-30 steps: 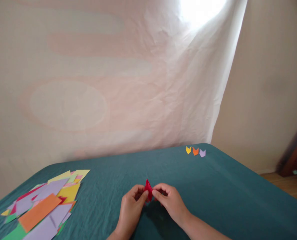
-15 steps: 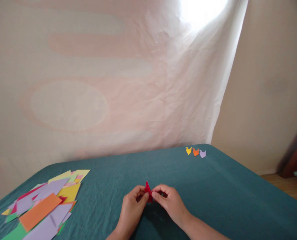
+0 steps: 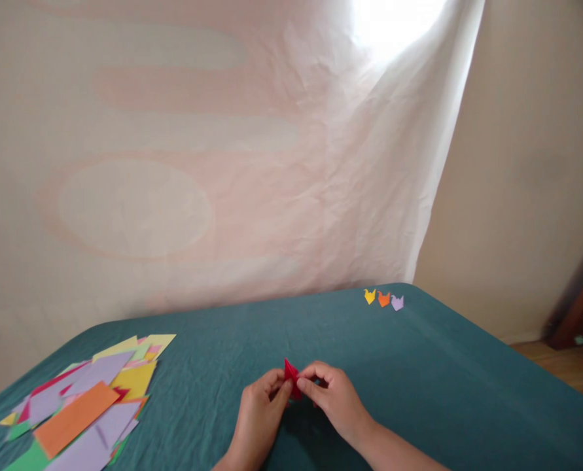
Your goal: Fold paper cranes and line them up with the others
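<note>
A small folded red paper (image 3: pixel 290 371) with a pointed tip stands upright between my hands, low in the middle of the view. My left hand (image 3: pixel 262 409) pinches its left side between thumb and fingers. From the right, my right hand (image 3: pixel 333 396) grips the paper's other edge with thumb and forefinger. My fingertips cover the lower part of the paper, so its full shape is hidden.
A loose pile of coloured paper sheets (image 3: pixel 78 417) lies at the left of the teal-covered table (image 3: pixel 212 366). Three small folded paper figures, yellow (image 3: pixel 370 297), orange (image 3: pixel 383 299) and lilac (image 3: pixel 397 303), sit in a row near the back right corner. A pale cloth (image 3: pixel 271 196) hangs behind.
The red paper has turned slightly between my fingers and shows a little more of its face. Both hands keep their pinch in nearly the same place.
</note>
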